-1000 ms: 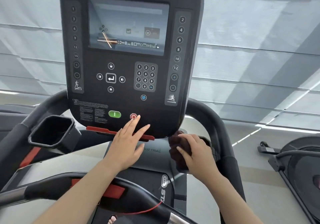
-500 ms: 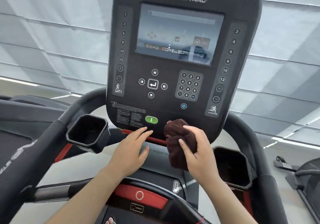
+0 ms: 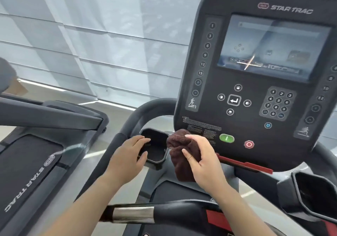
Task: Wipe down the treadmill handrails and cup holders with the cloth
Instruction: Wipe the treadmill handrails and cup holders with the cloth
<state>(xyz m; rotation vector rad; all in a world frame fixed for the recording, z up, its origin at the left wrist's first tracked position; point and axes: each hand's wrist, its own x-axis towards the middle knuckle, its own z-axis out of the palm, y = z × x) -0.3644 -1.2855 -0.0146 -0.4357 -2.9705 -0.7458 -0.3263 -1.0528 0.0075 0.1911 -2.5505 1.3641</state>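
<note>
My right hand (image 3: 204,161) grips a bunched dark brown cloth (image 3: 182,161) just right of the left cup holder (image 3: 158,160), below the console's lower left corner. Fingers of my left hand (image 3: 127,155) curl over that black cup holder's near-left rim. The curved left handrail (image 3: 135,119) rises behind the holder. The right cup holder (image 3: 313,193) sits at the lower right. A front crossbar handrail (image 3: 164,212) with a silver grip sensor runs across the bottom.
The Star Trac console (image 3: 255,93) with screen, keypad, green and red buttons fills the upper right. A red safety clip bar (image 3: 244,164) lies under it. A neighbouring treadmill (image 3: 36,144) stands on the left. Window blinds cover the background.
My view swung left. My right hand carried the cloth from the right cup holder, past the console's bottom edge, to beside the left cup holder. My left hand moved off the console onto that holder's rim.
</note>
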